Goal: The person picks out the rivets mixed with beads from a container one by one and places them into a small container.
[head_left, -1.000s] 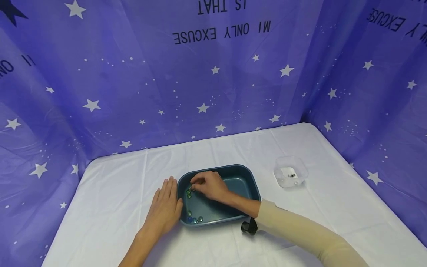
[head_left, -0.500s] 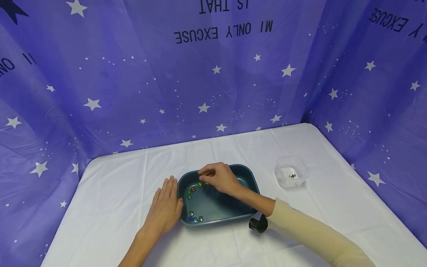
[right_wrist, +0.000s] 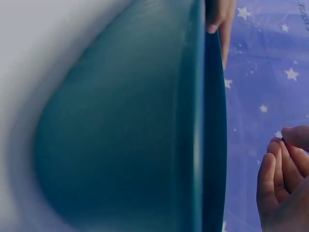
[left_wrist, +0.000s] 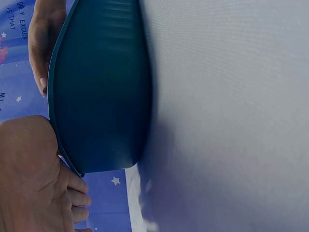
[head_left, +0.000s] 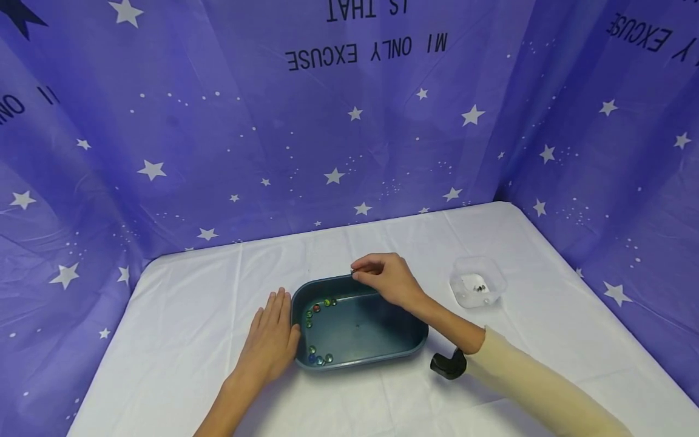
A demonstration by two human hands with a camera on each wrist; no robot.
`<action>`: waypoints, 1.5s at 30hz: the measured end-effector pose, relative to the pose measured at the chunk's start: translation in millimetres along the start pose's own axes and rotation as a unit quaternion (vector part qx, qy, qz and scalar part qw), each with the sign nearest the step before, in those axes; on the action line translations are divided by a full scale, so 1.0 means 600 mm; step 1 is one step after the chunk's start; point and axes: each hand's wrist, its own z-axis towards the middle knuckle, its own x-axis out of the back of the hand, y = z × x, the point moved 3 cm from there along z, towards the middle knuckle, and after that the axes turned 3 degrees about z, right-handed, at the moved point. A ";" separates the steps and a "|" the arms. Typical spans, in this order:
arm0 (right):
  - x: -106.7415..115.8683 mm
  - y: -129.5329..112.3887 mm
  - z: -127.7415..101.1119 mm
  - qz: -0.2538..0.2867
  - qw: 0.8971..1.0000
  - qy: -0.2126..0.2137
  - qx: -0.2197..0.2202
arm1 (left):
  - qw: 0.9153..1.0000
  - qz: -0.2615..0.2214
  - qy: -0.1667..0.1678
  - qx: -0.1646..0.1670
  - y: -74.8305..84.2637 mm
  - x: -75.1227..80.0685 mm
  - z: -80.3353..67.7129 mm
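A dark teal plastic basin point(head_left: 377, 331) sits on the table, with several glass marbles point(head_left: 317, 308) lying along its left side and corners. My left hand point(head_left: 270, 340) rests flat against the basin's left end, fingers straight and the thumb at the rim. Over the far rim, my right hand point(head_left: 390, 279) pinches a small dark marble point(right_wrist: 283, 139) between thumb and fingertips; most of the marble is hidden by the fingers. The left wrist view also catches the right hand point(left_wrist: 46, 46) above the rim.
To the right of the basin stands a clear plastic container point(head_left: 477, 282) with several small dark pieces inside. A white cloth point(head_left: 191, 328) covers the table. Purple star-printed curtains point(head_left: 306, 139) hang behind and at both sides. A black wrist mount point(head_left: 449, 365) sticks out below the right sleeve.
My right hand has lifted out of the basin's left part and moved right and away, up over the far rim, with the marble pinched. The left hand has stayed in place.
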 end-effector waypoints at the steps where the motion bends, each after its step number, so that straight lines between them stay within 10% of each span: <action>1: 0.006 0.001 -0.002 0.002 1.000 0.006 -0.001 | 1.000 0.000 0.000 0.000 0.000 0.000 0.000; 45: 0.258 0.070 -0.130 0.044 0.979 0.192 -0.054 | 1.000 -0.006 0.000 0.002 -0.004 -0.002 -0.001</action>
